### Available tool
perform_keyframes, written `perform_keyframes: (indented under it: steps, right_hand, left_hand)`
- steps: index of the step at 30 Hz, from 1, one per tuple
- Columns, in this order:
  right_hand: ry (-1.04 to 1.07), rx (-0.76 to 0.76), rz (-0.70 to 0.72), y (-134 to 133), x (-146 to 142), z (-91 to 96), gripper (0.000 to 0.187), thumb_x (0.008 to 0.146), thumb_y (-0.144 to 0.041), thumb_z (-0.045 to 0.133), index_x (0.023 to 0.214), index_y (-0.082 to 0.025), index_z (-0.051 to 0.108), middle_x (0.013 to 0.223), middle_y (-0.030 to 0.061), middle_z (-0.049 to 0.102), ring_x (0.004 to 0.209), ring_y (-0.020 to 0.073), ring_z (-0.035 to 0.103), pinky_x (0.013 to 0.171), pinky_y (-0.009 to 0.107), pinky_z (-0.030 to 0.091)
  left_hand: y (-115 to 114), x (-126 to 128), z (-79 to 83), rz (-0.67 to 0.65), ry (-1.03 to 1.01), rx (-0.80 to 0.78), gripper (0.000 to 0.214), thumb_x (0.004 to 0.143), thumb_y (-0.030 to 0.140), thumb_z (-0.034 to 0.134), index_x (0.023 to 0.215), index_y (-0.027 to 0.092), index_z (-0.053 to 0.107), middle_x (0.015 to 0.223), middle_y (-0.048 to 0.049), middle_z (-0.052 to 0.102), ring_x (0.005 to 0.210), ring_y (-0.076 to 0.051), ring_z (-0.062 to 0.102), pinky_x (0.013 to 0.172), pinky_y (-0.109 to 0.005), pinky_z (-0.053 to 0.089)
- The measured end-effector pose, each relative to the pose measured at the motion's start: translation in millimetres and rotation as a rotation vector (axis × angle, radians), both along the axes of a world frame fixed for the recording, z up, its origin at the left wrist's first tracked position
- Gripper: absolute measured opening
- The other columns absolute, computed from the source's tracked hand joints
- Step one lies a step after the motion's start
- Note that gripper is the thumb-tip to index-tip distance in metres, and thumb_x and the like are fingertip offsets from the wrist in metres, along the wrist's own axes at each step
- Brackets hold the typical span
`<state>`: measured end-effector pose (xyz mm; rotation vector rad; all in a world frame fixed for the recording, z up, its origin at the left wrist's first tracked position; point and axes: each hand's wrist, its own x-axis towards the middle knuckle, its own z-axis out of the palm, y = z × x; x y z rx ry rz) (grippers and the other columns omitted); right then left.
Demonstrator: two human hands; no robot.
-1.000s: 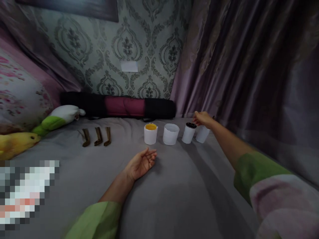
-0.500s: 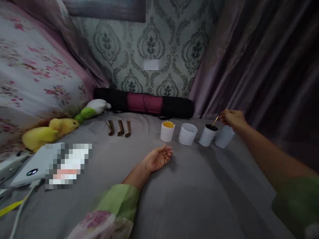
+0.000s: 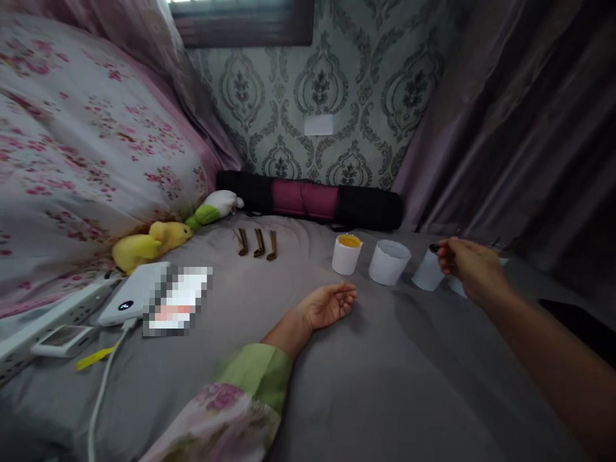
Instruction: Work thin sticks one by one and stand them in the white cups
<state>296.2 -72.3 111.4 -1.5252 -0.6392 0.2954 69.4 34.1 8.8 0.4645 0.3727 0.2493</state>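
Observation:
My left hand lies palm up on the grey bed sheet, fingers loosely apart and holding nothing. Just beyond it stands a row of white cups: one with yellow paint, one white inside, one with dark contents. My right hand hovers at the dark cup's rim with its fingers pinched on a thin stick that is mostly hidden. A fourth cup shows only as a sliver behind that hand.
Three small brown pieces lie left of the cups. A black and magenta rolled mat rests against the wall. At the left are plush toys, a floral pillow, a power bank, a power strip and a cable. Curtains hang at the right.
The view has swung left, showing more pillow and the power bank. My right hand moved from the far right cup to the dark cup's rim. The left hand stayed put.

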Motion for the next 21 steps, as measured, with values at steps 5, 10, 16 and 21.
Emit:
perform_keyframes:
  steps: [5,10,16,21]
  right_hand:
    - [0.075,-0.054,0.079,0,-24,-18.9,0.016,0.077,-0.024,0.046,0.069,-0.014,0.055,0.057,0.0008,0.050,0.041,0.0071,0.045,0.033,0.018,0.032]
    - [0.118,-0.130,0.134,6,-41,-39.3,0.015,0.075,-0.026,0.047,0.069,-0.015,0.055,0.059,0.0006,0.052,0.042,0.0069,0.045,0.035,0.017,0.032]
    - [0.145,-0.212,0.232,15,-65,-73.4,0.019,0.074,-0.032,0.046,0.072,-0.015,0.055,0.058,-0.0001,0.051,0.042,0.0066,0.045,0.035,0.017,0.031]
    - [0.083,-0.270,0.264,21,-77,-95.1,0.024,0.072,-0.037,0.045,0.071,-0.015,0.054,0.055,-0.0009,0.050,0.040,0.0067,0.044,0.033,0.017,0.031]
  left_hand:
    - [0,0,0.7,0.008,0.005,-0.001,0.014,0.080,0.016,0.048,0.082,0.006,0.058,0.070,-0.0070,0.059,0.058,-0.007,0.053,0.054,-0.017,0.041]
    - [-1,0,2.1,0.004,0.016,-0.005,0.014,0.080,0.016,0.048,0.082,0.006,0.058,0.070,-0.0063,0.059,0.058,-0.007,0.053,0.055,-0.017,0.041]
    - [-1,0,2.7,-0.003,0.002,-0.003,0.013,0.079,0.014,0.049,0.082,0.006,0.058,0.069,-0.0061,0.060,0.057,-0.007,0.053,0.053,-0.017,0.041]
    - [-2,-1,3.6,0.010,0.006,0.009,0.013,0.078,0.014,0.051,0.084,0.006,0.058,0.069,-0.0061,0.060,0.058,-0.007,0.053,0.053,-0.016,0.041]
